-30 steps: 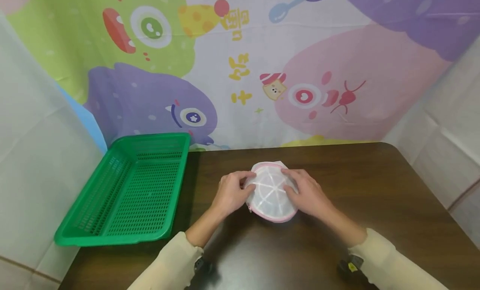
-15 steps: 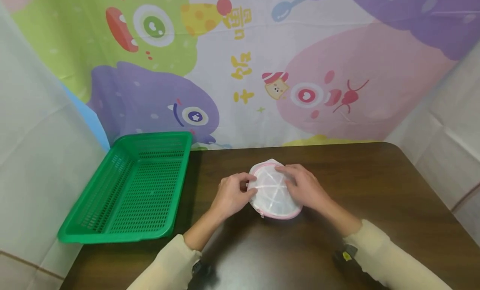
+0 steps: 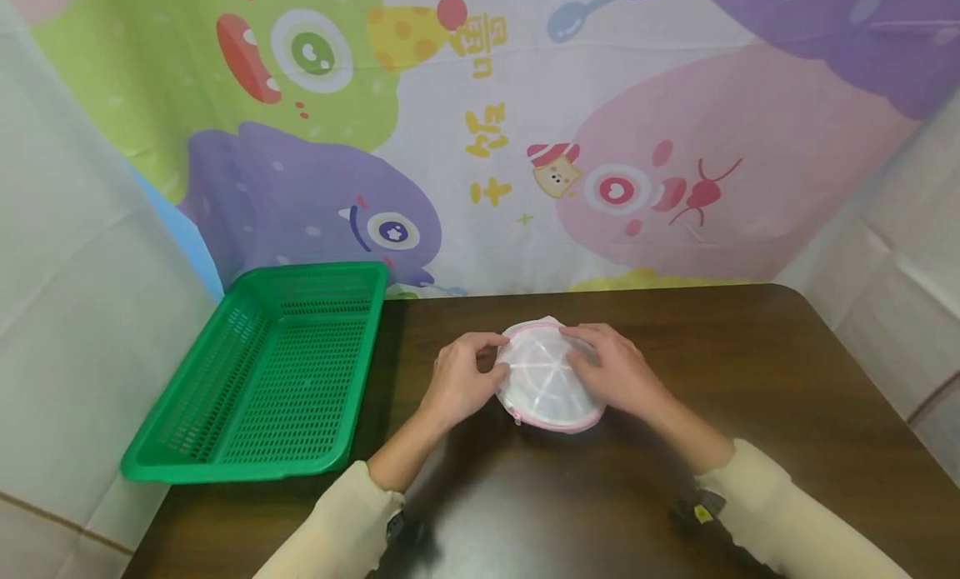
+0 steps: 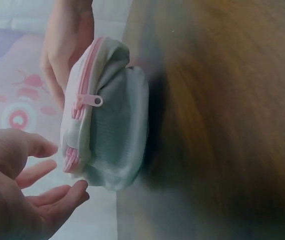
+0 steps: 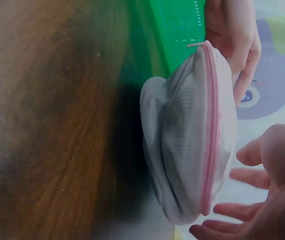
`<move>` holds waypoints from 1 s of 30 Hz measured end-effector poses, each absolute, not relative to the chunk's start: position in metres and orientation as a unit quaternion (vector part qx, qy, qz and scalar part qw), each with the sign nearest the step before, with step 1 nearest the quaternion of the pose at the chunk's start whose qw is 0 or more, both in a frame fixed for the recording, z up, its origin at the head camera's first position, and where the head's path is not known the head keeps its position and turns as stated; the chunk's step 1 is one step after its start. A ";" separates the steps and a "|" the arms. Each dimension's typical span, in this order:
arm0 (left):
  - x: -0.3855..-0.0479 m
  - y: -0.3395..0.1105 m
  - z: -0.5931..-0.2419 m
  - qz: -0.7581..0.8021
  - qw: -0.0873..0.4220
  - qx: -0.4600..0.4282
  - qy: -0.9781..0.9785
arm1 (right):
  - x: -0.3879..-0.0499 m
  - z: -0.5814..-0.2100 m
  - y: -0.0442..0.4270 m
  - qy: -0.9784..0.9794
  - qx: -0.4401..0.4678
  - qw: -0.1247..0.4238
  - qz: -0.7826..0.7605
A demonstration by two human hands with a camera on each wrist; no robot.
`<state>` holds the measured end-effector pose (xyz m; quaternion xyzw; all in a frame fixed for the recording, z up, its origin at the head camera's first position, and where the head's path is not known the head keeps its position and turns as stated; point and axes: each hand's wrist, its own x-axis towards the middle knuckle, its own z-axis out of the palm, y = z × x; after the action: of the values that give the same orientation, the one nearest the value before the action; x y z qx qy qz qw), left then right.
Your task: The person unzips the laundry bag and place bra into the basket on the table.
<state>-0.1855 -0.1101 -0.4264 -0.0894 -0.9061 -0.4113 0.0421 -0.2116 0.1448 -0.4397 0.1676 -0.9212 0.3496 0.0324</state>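
Note:
A round white mesh laundry bag (image 3: pixel 546 375) with a pink zipper lies on the dark table, its domed top crossed by pale bands like spokes. In the left wrist view the pink zipper pull (image 4: pixel 90 100) hangs at the bag's side. My left hand (image 3: pixel 461 379) is at the bag's left edge, fingers spread and lightly bent; whether the fingertips touch it is hard to tell. Over the bag's right side is my right hand (image 3: pixel 618 375), fingers apart, not wrapped round it. The right wrist view shows the puffed mesh side and the zipper band along the rim.
A green perforated plastic basket (image 3: pixel 352 396) stands at the table's left, with nothing seen in it. Behind the wooden table (image 3: pixel 750 379) hangs a cartoon-printed cloth (image 3: pixel 495 237). Pale panels (image 3: pixel 900 254) flank both sides.
The bag has turned and shifted slightly under my hands, its zipper pull now a little farther right than at first. Both hands stay at its sides, with small finger movements.

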 end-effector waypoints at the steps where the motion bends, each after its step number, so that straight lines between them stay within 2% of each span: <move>1: -0.187 -0.110 -0.426 -0.413 0.041 -0.088 -0.905 | -0.210 -0.438 0.145 -0.924 0.162 0.027 0.347; 9: -0.193 -0.110 -0.425 -0.429 0.017 -0.091 -0.899 | -0.197 -0.437 0.143 -0.933 0.157 -0.017 0.324; 18: -0.190 -0.111 -0.427 -0.418 0.017 -0.092 -0.904 | -0.202 -0.443 0.142 -0.927 0.184 0.006 0.325; 27: -0.181 -0.110 -0.429 -0.397 0.012 -0.097 -0.912 | -0.236 -0.496 0.149 -0.919 0.202 0.056 0.334; 30: -0.178 -0.111 -0.430 -0.392 0.013 -0.098 -0.914 | -0.238 -0.495 0.147 -0.919 0.204 0.049 0.333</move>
<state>-0.1779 -0.1107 -0.4303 -0.0980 -0.9144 -0.3925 0.0132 -0.2381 0.1471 -0.4946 0.2043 -0.9193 0.3329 0.0488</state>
